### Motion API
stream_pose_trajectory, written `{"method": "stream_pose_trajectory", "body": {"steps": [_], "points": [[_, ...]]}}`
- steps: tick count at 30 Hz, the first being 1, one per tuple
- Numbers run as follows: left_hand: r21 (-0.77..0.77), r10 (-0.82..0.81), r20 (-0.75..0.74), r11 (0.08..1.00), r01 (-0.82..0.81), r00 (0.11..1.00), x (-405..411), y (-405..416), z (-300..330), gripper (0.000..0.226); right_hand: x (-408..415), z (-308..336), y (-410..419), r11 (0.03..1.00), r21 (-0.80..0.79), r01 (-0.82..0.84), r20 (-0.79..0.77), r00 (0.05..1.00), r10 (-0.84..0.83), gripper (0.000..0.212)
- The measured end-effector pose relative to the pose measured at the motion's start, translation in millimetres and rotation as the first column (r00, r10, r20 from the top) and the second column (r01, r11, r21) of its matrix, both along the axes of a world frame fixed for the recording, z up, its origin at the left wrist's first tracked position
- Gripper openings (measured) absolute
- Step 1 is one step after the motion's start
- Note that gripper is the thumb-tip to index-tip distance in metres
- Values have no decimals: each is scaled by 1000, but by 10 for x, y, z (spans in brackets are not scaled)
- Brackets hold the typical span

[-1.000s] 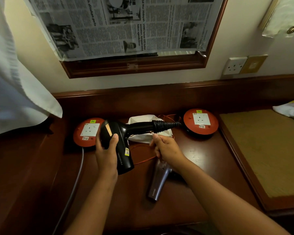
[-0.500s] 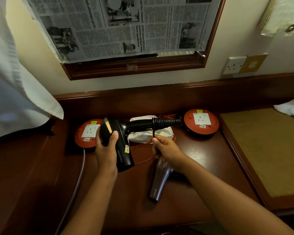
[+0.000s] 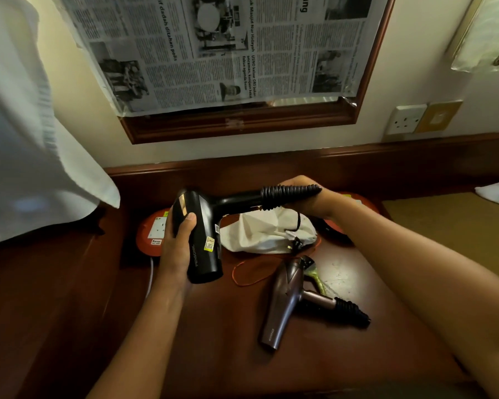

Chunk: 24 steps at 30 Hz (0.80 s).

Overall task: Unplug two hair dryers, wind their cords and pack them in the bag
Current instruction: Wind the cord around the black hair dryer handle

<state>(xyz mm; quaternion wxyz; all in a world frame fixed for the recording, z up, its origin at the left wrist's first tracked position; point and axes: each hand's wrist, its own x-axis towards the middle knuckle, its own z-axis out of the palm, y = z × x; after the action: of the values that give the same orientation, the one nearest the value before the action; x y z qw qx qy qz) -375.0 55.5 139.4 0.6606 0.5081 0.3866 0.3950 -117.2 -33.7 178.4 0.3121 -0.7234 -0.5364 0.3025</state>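
A dark red-brown wooden table (image 3: 219,355) with a raised back ledge carries the things. On it lie a brown hair dryer (image 3: 285,300), nozzle toward the viewer, a white cloth bag (image 3: 260,234) behind it, a thin orange cord loop (image 3: 248,272) between them, and 2 round red socket reels (image 3: 150,234) near the ledge.

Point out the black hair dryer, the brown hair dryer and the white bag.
black hair dryer (image 3: 203,240): head view, on its barrel.
brown hair dryer (image 3: 283,303): head view, on its barrel.
white bag (image 3: 260,231): head view, on its cloth middle.
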Motion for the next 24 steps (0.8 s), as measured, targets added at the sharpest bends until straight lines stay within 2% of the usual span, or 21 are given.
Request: {"method": "stream_pose_trajectory", "body": {"steps": [2, 5, 9, 12, 18, 24], "points": [[25, -16, 10, 1000, 15, 1000, -16, 45, 32, 61, 32, 86, 75, 999, 36, -12, 61, 998, 10, 8], [43, -57, 1, 997, 57, 998, -44, 115, 73, 65, 101, 213, 168, 1000, 6, 23, 222, 975, -24, 9], [46, -77, 3, 996, 77, 997, -49, 142, 123, 62, 153, 376, 236, 999, -2, -46, 416, 908, 43, 15], [63, -121, 14, 991, 120, 992, -53, 160, 102, 68, 145, 477, 232, 995, -11, -100, 473, 876, 93, 18], [145, -143, -41, 978, 148, 989, -28, 98, 120, 62, 58, 624, 115, 991, -7, -130, 502, 857, 116, 14], [258, -139, -153, 950, 175, 978, 23, 49, 74, 80, -107, 596, 12, 988, -115, -99, 656, 739, 150, 15]]}}
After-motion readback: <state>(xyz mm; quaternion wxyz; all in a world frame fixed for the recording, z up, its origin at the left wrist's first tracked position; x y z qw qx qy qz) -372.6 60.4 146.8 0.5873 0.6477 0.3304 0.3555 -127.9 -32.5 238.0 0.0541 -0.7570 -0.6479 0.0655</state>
